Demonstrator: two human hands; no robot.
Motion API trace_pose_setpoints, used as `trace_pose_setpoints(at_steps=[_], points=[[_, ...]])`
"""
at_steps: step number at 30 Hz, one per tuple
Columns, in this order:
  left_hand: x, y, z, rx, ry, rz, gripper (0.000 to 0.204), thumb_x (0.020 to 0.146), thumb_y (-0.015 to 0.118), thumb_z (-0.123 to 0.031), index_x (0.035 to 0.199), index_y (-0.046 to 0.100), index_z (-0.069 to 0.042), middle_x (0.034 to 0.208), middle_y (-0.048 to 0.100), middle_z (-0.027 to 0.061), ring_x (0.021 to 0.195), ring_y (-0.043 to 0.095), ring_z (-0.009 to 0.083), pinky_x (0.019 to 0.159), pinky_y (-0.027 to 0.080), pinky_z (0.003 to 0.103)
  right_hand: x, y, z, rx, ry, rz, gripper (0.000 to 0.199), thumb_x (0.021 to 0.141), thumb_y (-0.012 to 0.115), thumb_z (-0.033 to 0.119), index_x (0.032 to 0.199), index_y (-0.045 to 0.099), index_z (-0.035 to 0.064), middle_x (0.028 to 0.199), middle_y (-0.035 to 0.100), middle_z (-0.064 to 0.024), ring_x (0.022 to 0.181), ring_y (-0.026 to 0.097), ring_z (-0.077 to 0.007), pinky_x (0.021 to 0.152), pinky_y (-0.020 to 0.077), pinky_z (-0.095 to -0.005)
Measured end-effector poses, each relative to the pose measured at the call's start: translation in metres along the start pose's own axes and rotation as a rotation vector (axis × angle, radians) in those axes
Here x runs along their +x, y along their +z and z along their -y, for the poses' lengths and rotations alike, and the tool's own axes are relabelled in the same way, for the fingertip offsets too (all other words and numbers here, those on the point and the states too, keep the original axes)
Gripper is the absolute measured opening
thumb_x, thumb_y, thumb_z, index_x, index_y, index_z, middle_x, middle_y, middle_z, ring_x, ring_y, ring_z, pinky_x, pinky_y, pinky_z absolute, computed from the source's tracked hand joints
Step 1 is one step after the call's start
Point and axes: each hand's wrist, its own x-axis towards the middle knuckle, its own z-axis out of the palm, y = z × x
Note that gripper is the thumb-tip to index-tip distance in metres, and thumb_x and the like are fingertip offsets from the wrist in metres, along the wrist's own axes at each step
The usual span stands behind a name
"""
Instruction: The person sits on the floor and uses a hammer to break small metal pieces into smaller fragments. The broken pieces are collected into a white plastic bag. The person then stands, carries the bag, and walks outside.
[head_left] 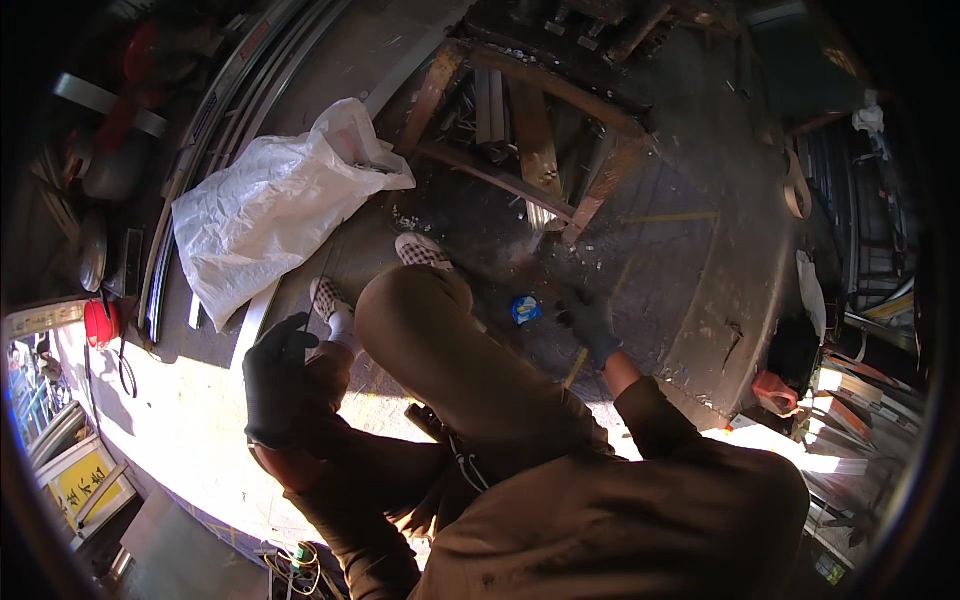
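My left hand (276,385), in a dark grey glove, is raised beside my left leg. Its fingers are loosely bent, with a gap at the thumb and nothing visible in them. My right hand (592,325), gloved too, reaches low over the floor with its fingers curled. Just past these fingers is a reddish-brown blur (527,265), too smeared to name; whether it joins the hand is unclear. A small blue and white packet (525,310) lies on the floor left of my right hand. Pale scraps (572,252) are scattered farther ahead.
A worn wooden frame stand (612,180) with strips beneath it stands ahead. At its left lies a large white woven sack (265,215). Long metal profiles (215,125) line the left side. A red container (775,393) and stacked stock are on the right.
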Motion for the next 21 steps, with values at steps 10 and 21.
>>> trace_pose_setpoints(at_steps=[10, 21], points=[[-0.021, -0.031, -0.007, -0.463, -0.052, -0.070, 0.035, 0.099, 0.060, -0.015, 0.130, 0.067, 0.001, 0.096, 0.071, 0.0037, 0.052, 0.045, 0.0037, 0.048, 0.034, 0.021, 0.018, -0.110, -0.157, -0.380, 0.057, -0.177, 0.051, 0.097, 0.058, 0.050, 0.110, 0.075, 0.0036, 0.094, 0.076, -0.0164, 0.081, 0.074, -0.0327, 0.068, 0.0552, -0.0428], [-0.024, -0.024, 0.006, -0.418, 0.056, -0.007, 0.037, 0.100, 0.057, -0.018, 0.130, 0.065, 0.002, 0.097, 0.071, 0.0029, 0.055, 0.047, 0.0033, 0.050, 0.035, 0.021, 0.039, -0.082, -0.214, -1.025, 0.250, -0.169, 0.064, 0.097, 0.056, 0.053, 0.144, 0.056, 0.0098, 0.143, 0.058, -0.0212, 0.131, 0.058, -0.0383, 0.105, 0.0478, -0.0497]])
